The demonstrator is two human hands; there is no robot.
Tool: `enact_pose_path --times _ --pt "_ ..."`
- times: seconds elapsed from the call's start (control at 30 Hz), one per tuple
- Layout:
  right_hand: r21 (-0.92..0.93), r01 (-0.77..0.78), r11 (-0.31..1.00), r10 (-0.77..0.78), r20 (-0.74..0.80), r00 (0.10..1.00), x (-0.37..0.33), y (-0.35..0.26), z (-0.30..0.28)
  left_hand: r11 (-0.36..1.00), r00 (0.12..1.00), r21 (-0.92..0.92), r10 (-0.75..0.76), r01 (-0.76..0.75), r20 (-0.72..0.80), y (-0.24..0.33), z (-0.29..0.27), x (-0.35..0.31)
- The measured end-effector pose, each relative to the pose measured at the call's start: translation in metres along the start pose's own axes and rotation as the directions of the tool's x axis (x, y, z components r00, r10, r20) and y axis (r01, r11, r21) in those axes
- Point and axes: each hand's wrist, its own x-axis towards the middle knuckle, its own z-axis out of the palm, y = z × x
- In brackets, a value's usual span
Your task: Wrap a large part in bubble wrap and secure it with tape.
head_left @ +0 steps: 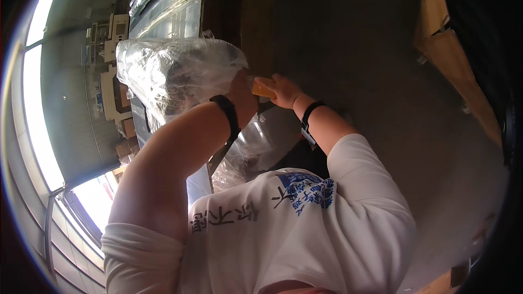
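Note:
A bulky bundle in clear, wrinkled plastic film (177,71) lies at centre left on a grey surface. My left hand (243,92) is at the bundle's right edge, against the film; its fingers are in shade and mostly hidden. Just to the right, my right hand (285,92) is closed around a small orange-yellow block (263,88) that looks like a roll of tape seen edge-on. The block sits between the two hands, close to the left one. Whether the left hand touches it I cannot tell.
Below my hands hangs more loose clear plastic (245,152). An open brown carton (256,19) stands beyond them, and brown cardboard (455,65) is at the far right. Grey-beige equipment (111,90) lines the left side. The grey floor (376,98) stretches to the right.

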Motion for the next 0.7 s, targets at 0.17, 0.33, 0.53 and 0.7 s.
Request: enact_pose_path --times 0.17,0.33,0.53,0.7 --pt "-0.004 0.037 0.999 -0.037 -0.093 0.995 -0.013 0.012 0.004 0.800 0.954 -0.526 -0.287 0.288 0.084 -0.039 0.003 0.049" --pt "0.036 -0.101 0.994 0.099 0.056 0.994 -0.028 0.016 -0.005 0.971 0.965 -0.056 -0.225 0.234 0.137 -0.026 0.001 0.045" --pt "0.047 -0.164 0.985 0.163 0.038 0.986 -0.030 0.021 -0.001 -0.393 0.894 0.820 -0.010 -0.416 0.449 0.028 -0.028 0.001" --pt "-0.026 -0.107 0.994 0.108 0.046 0.993 0.038 -0.017 0.015 -0.345 0.787 0.751 0.055 -0.563 0.615 0.042 -0.025 0.022"
